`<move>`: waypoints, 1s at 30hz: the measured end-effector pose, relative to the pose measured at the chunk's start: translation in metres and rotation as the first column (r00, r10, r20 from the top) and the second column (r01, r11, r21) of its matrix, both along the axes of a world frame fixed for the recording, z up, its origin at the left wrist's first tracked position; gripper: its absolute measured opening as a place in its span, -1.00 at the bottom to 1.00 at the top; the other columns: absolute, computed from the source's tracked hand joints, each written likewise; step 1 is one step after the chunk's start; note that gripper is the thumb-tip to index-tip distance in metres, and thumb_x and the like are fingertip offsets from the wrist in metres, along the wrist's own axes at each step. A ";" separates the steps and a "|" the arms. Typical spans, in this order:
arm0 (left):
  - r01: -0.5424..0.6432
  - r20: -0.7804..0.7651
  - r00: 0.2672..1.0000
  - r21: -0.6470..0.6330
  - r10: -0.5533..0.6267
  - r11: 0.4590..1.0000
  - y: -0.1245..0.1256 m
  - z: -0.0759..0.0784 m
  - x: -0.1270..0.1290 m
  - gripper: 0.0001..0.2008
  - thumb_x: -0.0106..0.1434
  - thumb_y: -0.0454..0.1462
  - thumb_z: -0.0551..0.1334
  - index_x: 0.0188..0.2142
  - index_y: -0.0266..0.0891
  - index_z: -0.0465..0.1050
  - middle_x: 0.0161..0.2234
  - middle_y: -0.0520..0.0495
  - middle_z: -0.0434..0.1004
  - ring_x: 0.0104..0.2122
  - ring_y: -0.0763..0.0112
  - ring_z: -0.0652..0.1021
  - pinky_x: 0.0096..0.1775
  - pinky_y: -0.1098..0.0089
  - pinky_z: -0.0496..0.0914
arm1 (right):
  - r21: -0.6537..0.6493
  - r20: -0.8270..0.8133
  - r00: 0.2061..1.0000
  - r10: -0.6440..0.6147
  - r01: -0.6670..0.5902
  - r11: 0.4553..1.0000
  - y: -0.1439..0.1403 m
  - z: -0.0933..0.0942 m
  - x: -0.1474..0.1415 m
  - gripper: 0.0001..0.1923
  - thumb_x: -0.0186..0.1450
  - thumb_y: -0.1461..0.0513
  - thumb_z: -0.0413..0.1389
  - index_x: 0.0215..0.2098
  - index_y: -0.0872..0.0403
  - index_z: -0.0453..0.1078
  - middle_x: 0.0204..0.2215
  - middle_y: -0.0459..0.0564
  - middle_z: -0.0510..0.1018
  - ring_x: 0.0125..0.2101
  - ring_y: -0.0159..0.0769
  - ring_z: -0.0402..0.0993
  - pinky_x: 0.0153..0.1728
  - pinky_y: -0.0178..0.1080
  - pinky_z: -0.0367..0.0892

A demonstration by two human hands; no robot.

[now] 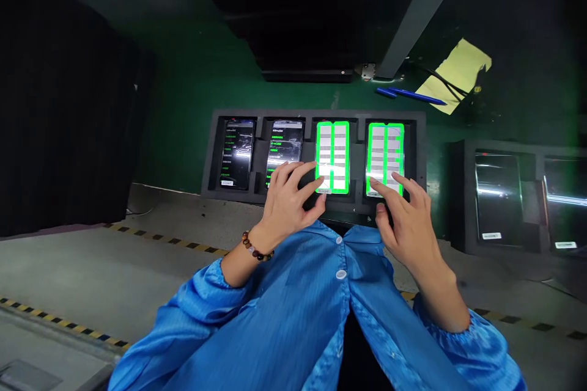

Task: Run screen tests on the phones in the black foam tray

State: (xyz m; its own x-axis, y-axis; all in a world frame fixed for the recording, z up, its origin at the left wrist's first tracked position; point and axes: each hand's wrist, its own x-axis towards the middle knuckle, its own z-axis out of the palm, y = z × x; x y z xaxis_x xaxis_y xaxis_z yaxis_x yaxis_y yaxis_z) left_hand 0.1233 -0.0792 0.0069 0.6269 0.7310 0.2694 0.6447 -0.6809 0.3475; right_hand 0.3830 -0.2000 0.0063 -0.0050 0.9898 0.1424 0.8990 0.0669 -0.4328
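Note:
Two smartphones show white screens with grey bands and bright green bars: the left-hand lit phone (332, 146) and the right-hand lit phone (386, 146). Both lie face up in a dark foam tray (316, 115). My left hand (293, 195) has its fingers apart, with fingertips at the left edge of the first lit phone. My right hand (406, 214) reaches over the lower part of the other lit phone, fingers spread. Further left in the tray are a phone with a dark menu screen (237, 153) and another dark-menu phone (285, 140), its lower part behind my left hand.
A second foam tray (465, 208) with dark phones stands at the right. Behind lie a blue pen (419, 96), a yellow paper sheet (461, 73) and black cables on the green table (192, 73). A grey metal post (424, 12) rises at the back. Black curtain hangs left.

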 end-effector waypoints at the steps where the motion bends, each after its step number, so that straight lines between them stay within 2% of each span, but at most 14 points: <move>1: 0.027 0.002 1.000 -0.003 -0.027 1.000 0.000 0.000 0.004 -0.72 0.44 -0.16 0.31 0.08 -0.07 0.69 0.30 -0.14 0.58 0.25 0.01 0.49 0.30 -0.11 0.41 | 0.001 0.005 1.000 0.010 -0.010 1.000 0.001 0.001 -0.001 -0.38 0.47 0.33 0.03 0.48 -0.03 0.29 0.17 0.08 0.66 0.48 0.12 0.24 0.47 0.30 0.16; 4: 0.096 0.001 0.995 -0.025 -0.096 0.995 0.000 0.000 0.021 -0.67 0.45 -0.16 0.30 0.15 -0.10 0.65 0.35 -0.18 0.51 0.29 -0.02 0.47 0.32 -0.13 0.40 | 0.002 0.029 0.999 -0.025 0.025 1.000 -0.002 0.003 0.004 -0.40 0.49 0.31 0.02 0.47 -0.07 0.31 0.18 0.08 0.65 0.45 0.12 0.29 0.45 0.29 0.20; 7: 0.135 -0.009 0.991 -0.069 -0.136 0.988 0.001 0.001 0.036 -0.62 0.45 -0.15 0.28 0.20 -0.11 0.61 0.40 -0.21 0.46 0.31 -0.05 0.45 0.32 -0.16 0.41 | 0.004 0.051 0.989 -0.139 0.139 0.990 -0.011 0.005 0.016 -0.48 0.53 0.27 0.01 0.41 -0.07 0.38 0.17 0.14 0.63 0.43 0.14 0.34 0.37 0.30 0.28; 11: 0.156 0.013 0.988 -0.072 -0.155 0.985 0.002 0.003 0.043 -0.62 0.45 -0.14 0.27 0.18 -0.12 0.63 0.40 -0.20 0.47 0.31 -0.05 0.46 0.33 -0.15 0.40 | -0.007 0.061 0.974 -0.216 0.217 0.976 -0.020 0.007 0.025 -0.54 0.56 0.23 0.00 0.36 -0.01 0.43 0.19 0.21 0.62 0.42 0.19 0.35 0.29 0.29 0.35; 15: 0.118 0.011 0.993 -0.080 -0.118 0.990 0.004 0.002 0.030 -0.67 0.44 -0.15 0.29 0.13 -0.07 0.65 0.38 -0.15 0.50 0.30 -0.04 0.48 0.32 -0.16 0.40 | 0.002 0.019 0.983 -0.183 0.183 0.983 -0.015 0.005 0.020 -0.53 0.55 0.25 0.00 0.38 -0.03 0.41 0.17 0.15 0.64 0.42 0.19 0.33 0.30 0.29 0.33; 22: -0.067 -0.017 0.998 -0.037 0.066 0.997 0.011 0.001 -0.001 -0.67 0.44 -0.15 0.31 0.15 -0.06 0.66 0.35 -0.16 0.51 0.29 -0.05 0.46 0.27 -0.12 0.41 | 0.006 -0.019 0.996 -0.087 0.087 0.996 0.015 0.001 0.006 -0.51 0.54 0.26 -0.01 0.40 -0.05 0.38 0.16 0.08 0.67 0.42 0.18 0.32 0.34 0.27 0.28; 27: -0.077 -0.018 0.997 -0.006 0.077 0.997 0.015 0.003 0.002 -0.67 0.47 -0.14 0.29 0.14 -0.11 0.66 0.35 -0.19 0.51 0.29 -0.06 0.44 0.28 -0.13 0.39 | -0.008 -0.013 0.999 -0.047 0.047 0.999 0.030 0.003 0.002 -0.50 0.53 0.26 -0.01 0.39 -0.06 0.40 0.15 0.06 0.68 0.42 0.16 0.32 0.36 0.27 0.26; 30: -0.040 -0.022 0.999 -0.039 0.040 0.998 0.018 0.002 0.013 -0.67 0.48 -0.13 0.27 0.15 -0.09 0.64 0.36 -0.19 0.50 0.29 -0.06 0.44 0.30 -0.14 0.38 | -0.003 0.007 0.996 -0.085 0.085 0.996 0.026 0.006 0.006 -0.49 0.53 0.25 -0.02 0.40 -0.08 0.40 0.12 0.08 0.69 0.41 0.15 0.34 0.37 0.30 0.25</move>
